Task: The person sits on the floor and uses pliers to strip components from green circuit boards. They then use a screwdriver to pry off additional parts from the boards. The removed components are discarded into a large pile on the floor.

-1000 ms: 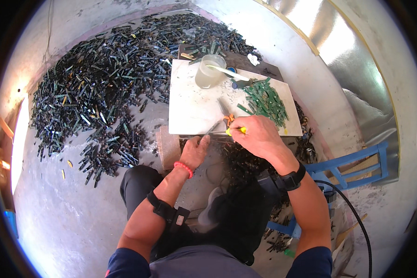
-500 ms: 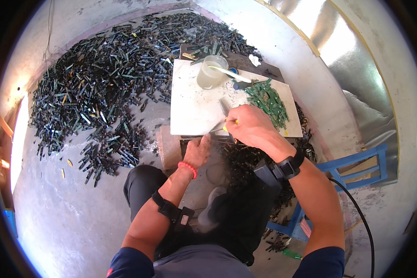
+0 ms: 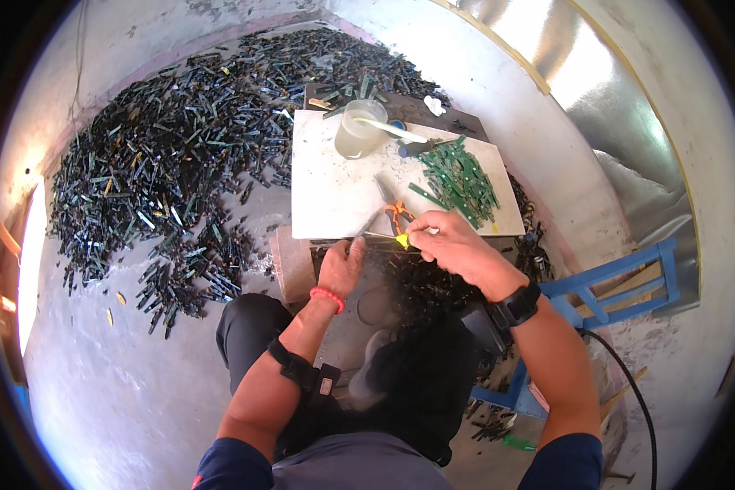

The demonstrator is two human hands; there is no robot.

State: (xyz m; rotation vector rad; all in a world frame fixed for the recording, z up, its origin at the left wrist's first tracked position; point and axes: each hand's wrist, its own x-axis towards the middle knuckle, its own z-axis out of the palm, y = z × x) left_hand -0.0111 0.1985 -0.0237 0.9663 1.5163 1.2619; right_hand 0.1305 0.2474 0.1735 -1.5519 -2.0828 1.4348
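Note:
At the front edge of the white board (image 3: 322, 196), my left hand (image 3: 340, 265) is closed, thumb and fingers pinching a thin grey strip (image 3: 369, 224). My right hand (image 3: 457, 247) grips the yellow handle of a thin-shafted screwdriver (image 3: 403, 240). Its shaft points left, toward my left fingertips, and seems to meet the strip; the exact contact is too small to tell. Pliers with orange handles (image 3: 398, 214) lie on the board just beyond my right fingers. A pile of green strips (image 3: 461, 181) covers the board's right side.
A cloudy plastic cup (image 3: 359, 129) with a white stick-like tool (image 3: 392, 129) stands at the board's back. A large heap of dark strips (image 3: 171, 147) spreads over the floor at left. To the right are a blue chair (image 3: 612, 282) and a black cable (image 3: 629, 376).
My right hand has shifted slightly down and right, uncovering the orange handles of the pliers and more of the screwdriver. My left hand stays at the board's edge. The view has moved a little.

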